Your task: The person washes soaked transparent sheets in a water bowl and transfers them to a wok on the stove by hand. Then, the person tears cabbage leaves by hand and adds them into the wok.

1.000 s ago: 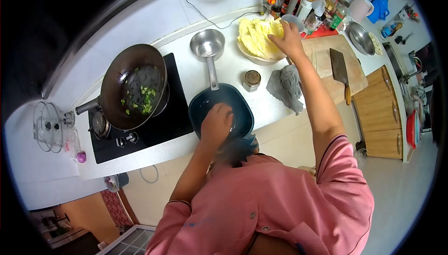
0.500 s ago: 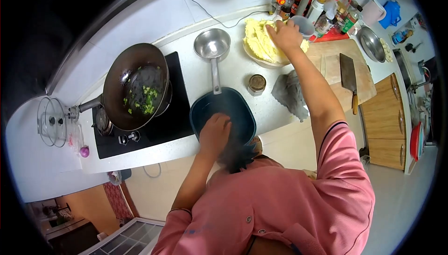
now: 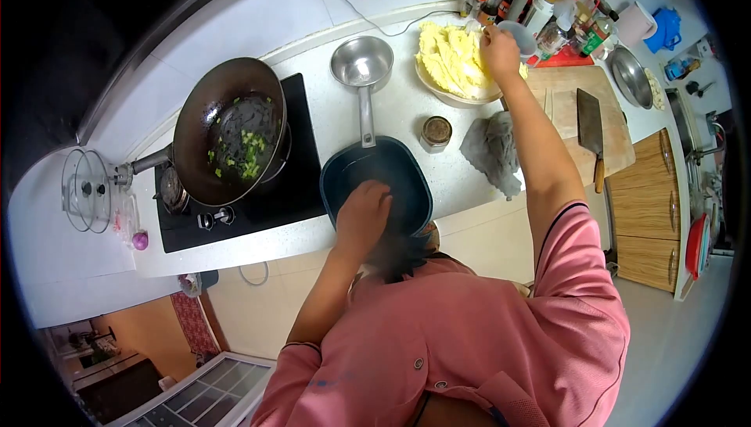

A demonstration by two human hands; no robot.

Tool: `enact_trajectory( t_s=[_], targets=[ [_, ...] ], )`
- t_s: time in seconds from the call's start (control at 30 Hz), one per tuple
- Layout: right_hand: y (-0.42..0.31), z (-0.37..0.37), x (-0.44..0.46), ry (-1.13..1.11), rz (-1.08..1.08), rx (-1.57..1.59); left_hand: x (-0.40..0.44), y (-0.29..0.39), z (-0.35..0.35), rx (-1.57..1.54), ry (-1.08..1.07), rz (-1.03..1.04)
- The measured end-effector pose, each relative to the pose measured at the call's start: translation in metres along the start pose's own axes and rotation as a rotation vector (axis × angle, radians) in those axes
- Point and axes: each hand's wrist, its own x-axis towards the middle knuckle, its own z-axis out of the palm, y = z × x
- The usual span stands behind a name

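Since the earlier frame, the right hand [image 3: 502,53] has moved toward the right side of the yellow leaves [image 3: 454,59], and its fingers are now more gathered; the left hand [image 3: 364,216] stays nearly at the same place. These leaves lie heaped in the pale bowl [image 3: 458,100]. The right hand is at their edge with bent fingers, but I cannot tell if it grips a leaf. The left hand is curled over the dark blue basin [image 3: 418,192], its fingertips hidden, so its grip also cannot be told. The two hands are well apart.

Handle of the metal dipper [image 3: 362,61] reaches to the basin's rim. Between basin and grey cloth [image 3: 493,149] stands a small jar [image 3: 436,131]. To the right, a cleaver [image 3: 590,126] rests on the cutting board [image 3: 571,87]. To the left, the wok [image 3: 195,138] is over the black stove [image 3: 301,130], with chopped green pieces [image 3: 250,157] inside.
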Motion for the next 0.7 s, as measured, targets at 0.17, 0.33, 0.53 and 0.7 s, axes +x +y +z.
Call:
enact_trajectory(
  t_s=[0.17,0.33,0.53,0.7],
  targets=[
    [0.016,-0.001,0.003,0.127,-0.074,0.040,-0.001,0.000,-0.004,0.010,-0.015,-0.023],
    [0.009,-0.037,0.008,0.242,0.048,0.267,-0.002,-0.001,-0.005,-0.002,-0.013,-0.018],
    [-0.062,-0.067,-0.007,0.079,0.230,0.981,-0.002,-0.009,-0.006,-0.073,0.055,0.063],
    [-0.196,-0.044,-0.067,-0.424,0.241,1.313,-0.008,-0.017,-0.032,-0.129,0.179,0.053]
  ],
)
